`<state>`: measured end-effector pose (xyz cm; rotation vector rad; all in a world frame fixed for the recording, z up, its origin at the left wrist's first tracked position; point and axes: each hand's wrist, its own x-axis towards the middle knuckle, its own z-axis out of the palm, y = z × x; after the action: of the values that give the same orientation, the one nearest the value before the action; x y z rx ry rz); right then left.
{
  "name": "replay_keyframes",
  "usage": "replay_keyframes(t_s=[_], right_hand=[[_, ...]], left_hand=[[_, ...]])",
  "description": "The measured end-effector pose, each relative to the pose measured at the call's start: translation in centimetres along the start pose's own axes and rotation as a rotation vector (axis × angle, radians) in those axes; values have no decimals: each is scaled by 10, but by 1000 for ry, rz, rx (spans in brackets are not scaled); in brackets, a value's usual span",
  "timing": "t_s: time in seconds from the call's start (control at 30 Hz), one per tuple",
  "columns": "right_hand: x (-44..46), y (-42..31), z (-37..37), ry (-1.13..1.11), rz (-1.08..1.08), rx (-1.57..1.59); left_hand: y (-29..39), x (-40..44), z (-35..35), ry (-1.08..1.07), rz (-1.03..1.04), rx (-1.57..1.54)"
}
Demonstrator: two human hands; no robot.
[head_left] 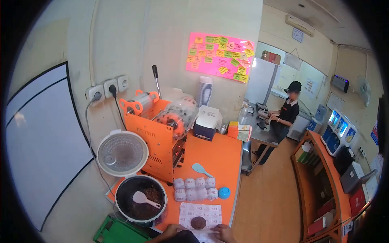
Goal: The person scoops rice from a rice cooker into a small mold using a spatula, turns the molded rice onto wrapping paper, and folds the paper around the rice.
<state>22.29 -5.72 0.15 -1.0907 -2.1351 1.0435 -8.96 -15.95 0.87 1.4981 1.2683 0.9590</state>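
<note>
A printed sheet of wrapping paper (210,210) lies on the orange counter directly in front of me. On it rests a round, dark brown lump of food (198,222). My left hand (174,230) pinches the paper's near left side, and my right hand (223,232) grips its near right side. Between them the near edge looks lifted or folded. Just beyond are several wrapped packets (196,193) in rows. A small blue bowl (224,192) stands to their right, and a light blue spatula (201,169) lies behind them.
Left of the paper, an open rice cooker (164,212) holds dark brown food and a white rice paddle (146,199). An orange machine (148,141), a box (206,123) and stacked cups (204,92) stand behind. A person in black (288,109) works at a steel table (267,135).
</note>
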Motion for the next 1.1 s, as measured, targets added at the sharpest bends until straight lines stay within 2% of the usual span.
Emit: replay_keyframes(t_s=[0.03,0.07,0.1,0.13,0.17,0.2,0.23,0.3,0.37,0.43,0.5,0.63,0.7,0.73,0.8,0.87,0.9,0.93,0.97,1.03,1.1], right_hand=[[6,18,3,15,0,-1],[13,19,-2,125,-18,-1],[16,21,-3,229,-32,0],[21,27,1,258,179,94],[24,30,6,255,189,93],[32,31,11,333,253,316],[40,30,15,410,318,541],[46,35,24,486,281,431],[46,56,38,526,351,319],[43,45,40,527,384,207],[42,22,38,578,333,45],[40,-6,37,665,372,-184],[38,-23,37,772,239,-590],[36,-31,37,780,245,-587],[27,-52,34,563,-84,-515],[24,-72,38,172,-277,-319],[22,-63,57,171,-401,-375],[16,-68,60,88,-435,-471],[15,-76,62,35,-374,-555],[18,-69,69,68,-306,-542],[19,-67,67,80,-300,-545]], left_hand=[[6,4,1,91,-103,0],[16,10,2,82,-95,3],[31,18,-2,157,-235,-100],[45,21,-4,233,-382,-206],[49,19,-2,312,-534,-312],[2,27,8,402,-361,-490],[-25,43,9,404,-372,-492],[-65,52,16,492,-475,-582],[-58,57,25,558,-435,-806],[-73,56,28,601,-365,-669],[-60,57,24,609,-455,-455],[-79,64,35,650,-405,-500],[-84,68,36,766,-353,-428],[-87,70,34,759,-351,-421],[-91,73,37,749,-300,-370],[-81,69,36,717,-309,-411],[-73,69,32,701,-318,-450],[-66,67,31,681,-362,-497],[-66,67,31,663,-344,-492],[-75,65,30,742,-415,-504],[-87,56,31,748,-348,-547]])
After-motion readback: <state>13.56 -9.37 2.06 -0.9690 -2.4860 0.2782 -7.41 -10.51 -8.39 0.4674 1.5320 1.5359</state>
